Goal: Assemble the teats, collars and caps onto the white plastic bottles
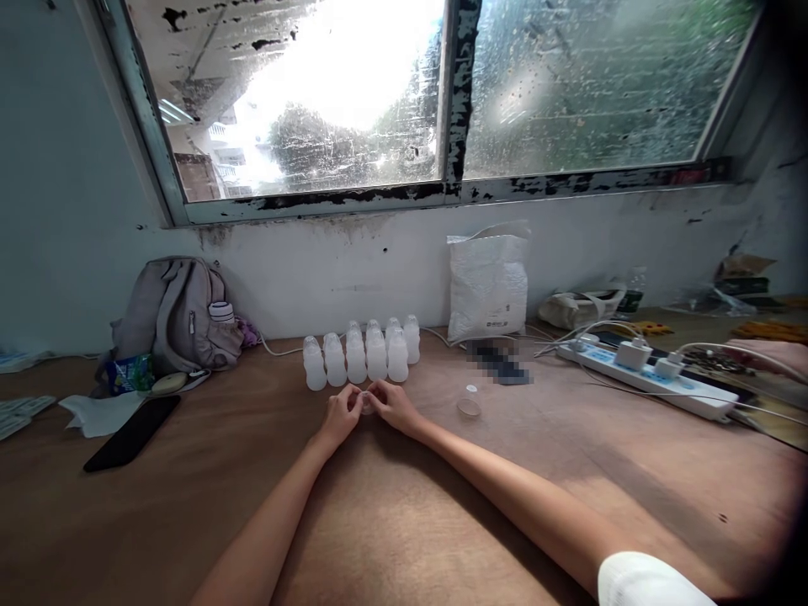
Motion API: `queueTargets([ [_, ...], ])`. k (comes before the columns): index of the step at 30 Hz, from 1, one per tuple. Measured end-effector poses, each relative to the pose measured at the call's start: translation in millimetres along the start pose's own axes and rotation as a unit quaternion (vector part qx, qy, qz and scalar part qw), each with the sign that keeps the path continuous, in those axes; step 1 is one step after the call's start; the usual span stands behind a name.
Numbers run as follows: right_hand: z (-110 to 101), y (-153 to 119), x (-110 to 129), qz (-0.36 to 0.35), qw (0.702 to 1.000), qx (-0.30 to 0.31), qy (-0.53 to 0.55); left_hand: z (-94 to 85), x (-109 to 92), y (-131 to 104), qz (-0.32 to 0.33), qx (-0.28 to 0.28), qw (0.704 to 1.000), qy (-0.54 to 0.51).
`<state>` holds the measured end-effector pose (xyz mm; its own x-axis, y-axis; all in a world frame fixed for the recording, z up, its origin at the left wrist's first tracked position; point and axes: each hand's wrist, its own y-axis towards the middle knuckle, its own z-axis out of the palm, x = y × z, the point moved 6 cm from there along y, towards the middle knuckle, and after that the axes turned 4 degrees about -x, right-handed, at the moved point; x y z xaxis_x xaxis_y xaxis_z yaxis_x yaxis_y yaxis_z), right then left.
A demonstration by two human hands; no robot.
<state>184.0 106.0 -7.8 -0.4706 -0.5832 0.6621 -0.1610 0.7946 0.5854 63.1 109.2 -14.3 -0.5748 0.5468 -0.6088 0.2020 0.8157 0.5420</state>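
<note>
My left hand (pixel 343 412) and my right hand (pixel 392 406) meet in front of the bottles, fingertips pinched on either side of a small clear plastic piece (pixel 367 404). The fingers partly cover it, so its exact kind cannot be made out. Just beyond my hands, several frosted baby bottles (pixel 356 358) stand upright in a close group, with clear tops on them. To the right of my right hand a clear round cap (pixel 469 409) lies on the table, and a small white disc (pixel 471 389) is just behind it.
A white plastic bag (pixel 488 286) leans on the wall behind the wooden table (pixel 353 522). At right lies a power strip (pixel 650 379) with chargers and trailing cables. A grey backpack (pixel 177 316), a tissue (pixel 104 412) and a black phone (pixel 132 433) are at left.
</note>
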Motion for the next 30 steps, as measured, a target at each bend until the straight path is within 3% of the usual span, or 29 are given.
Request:
queueTargets([
  [12,2.2,0.1,-5.3,0.008,1.0,-0.003,-0.009,2.3,1.1,1.1,-0.007,-0.012,1.0,0.024],
  [30,7.6,1.2,-11.6,0.02,1.0,0.007,0.021,2.3,6.9,5.0,-0.025,-0.008,0.999,-0.022],
])
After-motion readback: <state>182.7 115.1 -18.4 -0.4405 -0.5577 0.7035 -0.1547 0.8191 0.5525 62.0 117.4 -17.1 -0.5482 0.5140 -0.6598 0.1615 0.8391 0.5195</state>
